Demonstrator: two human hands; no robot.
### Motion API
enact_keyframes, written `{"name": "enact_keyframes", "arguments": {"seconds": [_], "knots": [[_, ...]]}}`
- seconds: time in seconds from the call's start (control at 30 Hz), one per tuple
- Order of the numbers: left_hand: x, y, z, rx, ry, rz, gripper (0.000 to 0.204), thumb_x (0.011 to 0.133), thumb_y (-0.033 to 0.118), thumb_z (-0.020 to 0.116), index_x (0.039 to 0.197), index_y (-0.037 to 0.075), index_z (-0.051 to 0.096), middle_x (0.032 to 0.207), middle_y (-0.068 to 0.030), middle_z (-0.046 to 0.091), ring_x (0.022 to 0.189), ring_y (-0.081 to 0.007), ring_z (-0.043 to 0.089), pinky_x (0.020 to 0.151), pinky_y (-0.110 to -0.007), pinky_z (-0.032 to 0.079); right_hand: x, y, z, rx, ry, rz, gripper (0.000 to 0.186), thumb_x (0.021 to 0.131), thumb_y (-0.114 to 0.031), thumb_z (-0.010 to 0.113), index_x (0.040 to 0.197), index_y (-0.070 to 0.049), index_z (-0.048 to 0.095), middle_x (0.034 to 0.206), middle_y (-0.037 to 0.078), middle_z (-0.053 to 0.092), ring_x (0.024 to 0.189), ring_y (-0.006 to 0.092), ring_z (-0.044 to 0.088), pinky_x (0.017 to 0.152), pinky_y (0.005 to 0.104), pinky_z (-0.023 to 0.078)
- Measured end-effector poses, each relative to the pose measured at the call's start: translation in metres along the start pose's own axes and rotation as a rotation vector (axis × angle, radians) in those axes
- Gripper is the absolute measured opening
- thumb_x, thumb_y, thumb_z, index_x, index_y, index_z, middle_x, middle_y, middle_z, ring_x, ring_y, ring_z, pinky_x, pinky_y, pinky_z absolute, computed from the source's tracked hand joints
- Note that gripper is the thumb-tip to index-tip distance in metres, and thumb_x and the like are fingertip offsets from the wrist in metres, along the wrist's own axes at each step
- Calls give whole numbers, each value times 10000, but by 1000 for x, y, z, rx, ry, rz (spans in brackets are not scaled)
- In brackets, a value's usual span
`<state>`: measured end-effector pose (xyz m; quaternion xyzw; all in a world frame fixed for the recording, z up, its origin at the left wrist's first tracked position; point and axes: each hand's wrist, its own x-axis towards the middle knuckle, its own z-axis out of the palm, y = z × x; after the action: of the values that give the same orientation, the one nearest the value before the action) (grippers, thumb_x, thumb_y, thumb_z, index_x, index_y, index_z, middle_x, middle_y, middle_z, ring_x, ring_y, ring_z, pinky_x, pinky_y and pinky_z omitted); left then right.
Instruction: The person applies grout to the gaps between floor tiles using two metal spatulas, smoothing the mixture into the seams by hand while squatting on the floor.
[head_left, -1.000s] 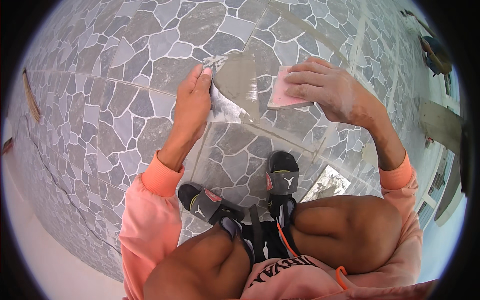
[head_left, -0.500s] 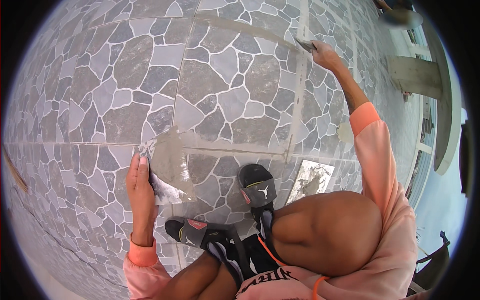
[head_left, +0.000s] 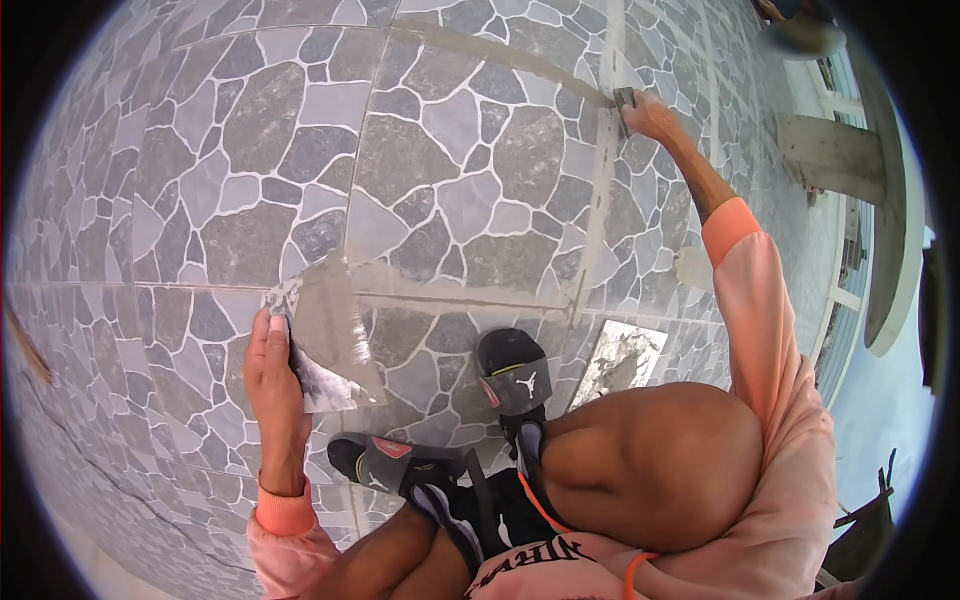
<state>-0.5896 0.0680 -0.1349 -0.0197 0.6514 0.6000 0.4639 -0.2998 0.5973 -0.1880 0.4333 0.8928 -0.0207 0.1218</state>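
Left hand (head_left: 272,385): low, left of the feet, closed on the left edge of a thin metal plate (head_left: 322,382), thumb laid along that edge, other fingers partly hidden. Plate sits directly right of the hand, grey paste (head_left: 325,300) spread over its upper and middle part, bare shiny metal at the lower corner. Cannot tell whether the underside touches the stone-patterned floor (head_left: 470,205).

Right hand (head_left: 654,116): arm stretched far forward and to the right, fingers bent round a flat grey pad (head_left: 626,110). Pad seen nearly edge-on, at the hand's left side, beside the pale joint strip (head_left: 596,205), near where a wide grey joint (head_left: 490,52) meets it. Contact with the floor too small to judge. The two hands are well apart; the plate lies nearer the body, the pad well beyond it.

Second metal plate (head_left: 618,362), paste-smeared, on the floor between right slide (head_left: 513,372) and right knee (head_left: 655,465), untouched by either hand. Left slide (head_left: 385,462) just below the held plate. Far left: straw-coloured bristles (head_left: 28,345) and a dark cord (head_left: 115,487) along the floor.
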Motion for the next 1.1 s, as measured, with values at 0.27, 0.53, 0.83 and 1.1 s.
{"name": "enact_keyframes", "arguments": {"seconds": [0.27, 0.53, 0.83, 1.1], "knots": [[-11, -3, -5, -47, 90, 12, 320, 987, 184, 398, 1199, -31, 505, 1094, -56, 585, 962, -100, 537, 867, -242, 415, 18, -38, -3, 281, -190, 253, 441, 737, -290, 519, 900, 115, 583, 905, 295, 608, 797, 350, 643, 656, 411, 507], [-21, 4, -18, -62, 42, 37, 321, 985, 175, 405, 1207, -39, 493, 1095, -72, 588, 962, -107, 547, 852, -237, 426, 61, -158, -19, 330, -52, 30, 447, 697, -359, 538, 687, 76, 638, 606, 202, 609, 609, 289, 648, 609, 367, 504], [-28, 11, -12, -100, 91, 53, 331, 986, 177, 412, 1214, -52, 479, 1087, -69, 588, 957, -100, 546, 846, -230, 427, 136, -284, -27, 213, -98, -215, 422, 753, -332, 578, 819, 81, 632, 770, 203, 648, 703, 272, 658, 652, 374, 515], [-40, 17, -22, -119, 113, 104, 354, 986, 174, 417, 1251, -56, 467, 1134, -79, 589, 999, -98, 543, 874, -217, 414, 142, -301, -45, 1041, -274, -145, 370, 805, -279, 604, 1013, 27, 604, 970, 140, 634, 888, 234, 626, 733, 389, 516]]}}
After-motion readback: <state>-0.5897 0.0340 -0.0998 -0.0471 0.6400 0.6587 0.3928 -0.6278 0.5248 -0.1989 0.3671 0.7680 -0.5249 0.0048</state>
